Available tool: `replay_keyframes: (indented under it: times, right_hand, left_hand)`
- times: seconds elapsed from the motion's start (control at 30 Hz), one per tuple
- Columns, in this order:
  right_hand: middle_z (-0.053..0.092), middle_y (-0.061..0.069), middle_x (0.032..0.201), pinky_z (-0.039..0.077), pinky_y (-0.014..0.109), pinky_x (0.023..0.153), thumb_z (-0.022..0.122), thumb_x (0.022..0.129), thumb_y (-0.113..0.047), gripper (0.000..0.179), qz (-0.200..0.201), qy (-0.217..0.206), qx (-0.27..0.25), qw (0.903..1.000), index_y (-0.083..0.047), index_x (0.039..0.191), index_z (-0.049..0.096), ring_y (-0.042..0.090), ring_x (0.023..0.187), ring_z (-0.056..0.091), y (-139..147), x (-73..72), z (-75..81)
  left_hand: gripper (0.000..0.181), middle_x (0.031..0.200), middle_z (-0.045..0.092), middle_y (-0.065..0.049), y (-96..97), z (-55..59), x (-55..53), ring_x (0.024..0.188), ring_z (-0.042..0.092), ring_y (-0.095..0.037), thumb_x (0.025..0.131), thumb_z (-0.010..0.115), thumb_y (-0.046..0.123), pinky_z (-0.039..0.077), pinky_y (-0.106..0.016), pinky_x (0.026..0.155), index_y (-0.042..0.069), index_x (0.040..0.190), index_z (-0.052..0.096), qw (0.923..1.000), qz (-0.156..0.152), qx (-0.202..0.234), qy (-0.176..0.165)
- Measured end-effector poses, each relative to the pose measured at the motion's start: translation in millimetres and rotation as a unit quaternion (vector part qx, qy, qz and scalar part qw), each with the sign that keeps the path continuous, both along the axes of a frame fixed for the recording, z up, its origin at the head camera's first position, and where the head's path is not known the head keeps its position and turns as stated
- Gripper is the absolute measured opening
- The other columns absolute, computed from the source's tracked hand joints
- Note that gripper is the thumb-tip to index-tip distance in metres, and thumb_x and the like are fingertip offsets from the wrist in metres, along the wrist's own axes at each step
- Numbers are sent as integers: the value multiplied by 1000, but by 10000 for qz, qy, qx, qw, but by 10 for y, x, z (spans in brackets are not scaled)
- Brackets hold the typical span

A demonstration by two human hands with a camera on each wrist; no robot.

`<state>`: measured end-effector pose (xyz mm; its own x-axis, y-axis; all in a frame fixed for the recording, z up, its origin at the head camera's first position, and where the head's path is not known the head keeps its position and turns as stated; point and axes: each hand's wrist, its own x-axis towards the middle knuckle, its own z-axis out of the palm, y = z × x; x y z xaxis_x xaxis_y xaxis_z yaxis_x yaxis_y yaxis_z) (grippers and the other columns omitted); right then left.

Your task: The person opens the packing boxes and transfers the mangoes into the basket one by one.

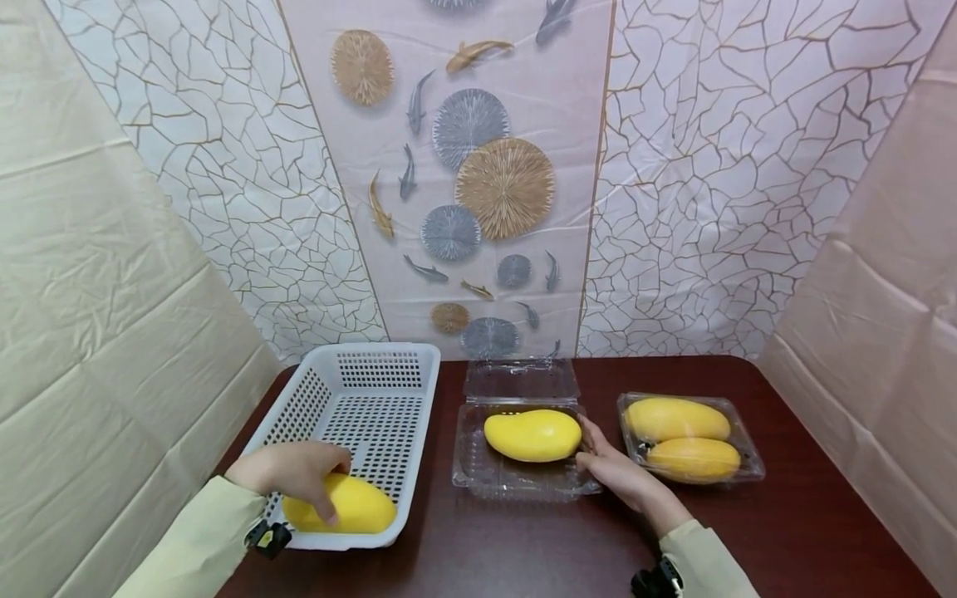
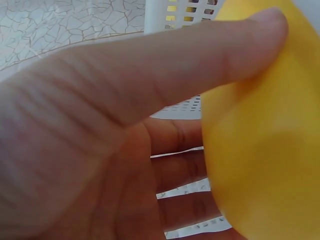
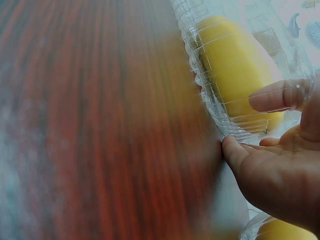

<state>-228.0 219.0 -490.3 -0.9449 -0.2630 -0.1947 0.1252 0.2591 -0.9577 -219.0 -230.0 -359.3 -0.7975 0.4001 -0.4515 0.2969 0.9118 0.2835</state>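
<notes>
In the head view my left hand [image 1: 302,475] grips a yellow mango [image 1: 362,505] at the near end of a white perforated basket [image 1: 429,399]. The left wrist view has the thumb laid over the mango [image 2: 265,150] and the other fingers against its far side. My right hand [image 1: 624,475] holds the right side of a clear plastic clamshell box [image 1: 471,465], whose lid [image 1: 519,380] stands open at the back. One mango [image 1: 532,435] lies crosswise inside. In the right wrist view, the fingers [image 3: 235,150] touch the box's corner beside that mango [image 3: 235,65].
A closed clear box [image 1: 751,453] with two mangoes [image 1: 676,419] stands to the right on the dark red-brown table [image 1: 516,548]. Patterned cloth [image 1: 478,183] hangs behind the table, and beige cloth walls [image 1: 890,332] flank it.
</notes>
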Motion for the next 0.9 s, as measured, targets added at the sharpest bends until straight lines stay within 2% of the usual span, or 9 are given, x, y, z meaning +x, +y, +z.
replay_keyframes:
  times: [0.2,0.47,0.67,0.9]
  right_hand:
    - [-7,25,165,23,51,110,48,92,0,89,17,-16,25,10000,-6,161,-8,44,150,0,-6,-13,9]
    - [-8,25,165,21,52,111,48,91,2,89,-8,-15,8,10000,-5,160,-8,44,150,-1,-1,-13,-17]
    - [-9,25,165,17,54,114,48,91,1,90,-11,-17,-24,10000,-5,160,-8,43,150,-2,-9,-10,-11]
    - [-9,24,165,19,54,114,49,91,0,91,-70,-69,51,9999,-7,161,-8,43,150,-2,-5,-15,-26]
  left_hand:
    - [51,105,65,-1,-23,-14,3,92,55,-23,69,92,18,48,-52,90,11,112,66,10000,73,18,-53]
    - [49,97,63,0,-66,-88,-12,87,53,-21,66,91,11,48,-47,83,11,107,65,9999,-31,131,-58]
    - [47,87,60,0,-69,-113,-20,81,52,-22,63,92,11,48,-46,78,14,100,63,10000,6,-80,12]
    - [48,91,61,-1,-118,-120,-75,84,53,-23,64,91,8,49,-49,80,13,102,62,9996,114,-224,-138]
